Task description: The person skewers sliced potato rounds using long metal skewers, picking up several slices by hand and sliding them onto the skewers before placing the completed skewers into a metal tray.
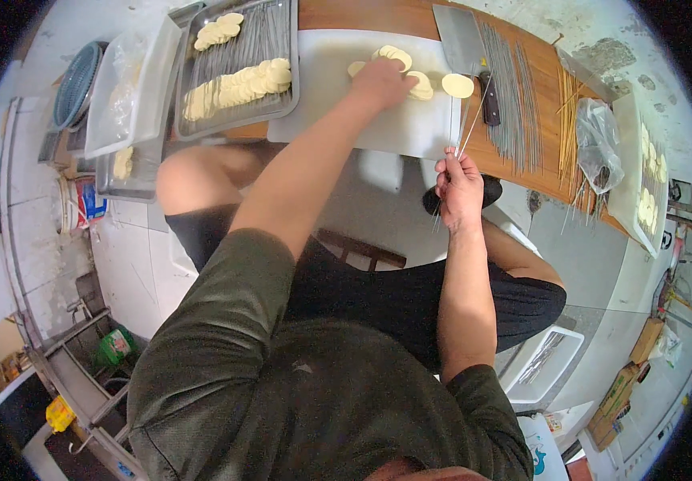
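Note:
My left hand (382,84) is over a white cutting board (322,96), its fingers bent and closed on the pale yellow round slices (420,86) there. More of them lie beside the fingers, in a small overlapping pile (392,54). In front of the board's right part, my right hand (460,188) is closed around several thin metal skewers (452,124), which point away from me. At the far end of one sits a single round slice (457,86). What exactly is between my left fingertips is partly hidden.
At the left, a grey tray (238,128) holds rows of sliced pieces on skewers. Right of the board lie a cleaver (458,40), a dark-handled knife (490,104), many metal skewers (514,96) and yellowish sticks (568,120). A white bin (635,176) with skewered slices stands far right.

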The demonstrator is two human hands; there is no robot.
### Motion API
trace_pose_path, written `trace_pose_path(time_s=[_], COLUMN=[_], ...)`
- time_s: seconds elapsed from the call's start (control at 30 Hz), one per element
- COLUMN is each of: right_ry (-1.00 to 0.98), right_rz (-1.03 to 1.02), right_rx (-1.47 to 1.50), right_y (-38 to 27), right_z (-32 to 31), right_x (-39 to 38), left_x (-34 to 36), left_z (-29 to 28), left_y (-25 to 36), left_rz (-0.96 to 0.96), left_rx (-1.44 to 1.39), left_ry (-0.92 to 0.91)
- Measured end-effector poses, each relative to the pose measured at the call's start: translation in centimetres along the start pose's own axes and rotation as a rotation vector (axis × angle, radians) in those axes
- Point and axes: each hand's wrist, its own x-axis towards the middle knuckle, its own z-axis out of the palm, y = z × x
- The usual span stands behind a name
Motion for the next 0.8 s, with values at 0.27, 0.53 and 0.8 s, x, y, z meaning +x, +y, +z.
trace_pose_path(time_s=[0.27,0.53,0.8], right_ry=[0.032,-0.142,-0.237], right_rz=[0.003,0.007,0.048], right_rx=[-0.023,-0.144,-0.265], right_y=[0.1,0.4,1.4], right_z=[-0.1,0.5,1.8], right_x=[0.4,-0.3,-1.2], left_x=[0.8,-0.3,-1.4], left_z=[0.9,-2.1,-5.7], left_y=[1.4,-0.2,-2.2], left_rz=[-0.030,-0.478,-0.410], left_rx=[-0.050,-1.242,-1.648], left_ry=[-0.076,0.017,-0.026])
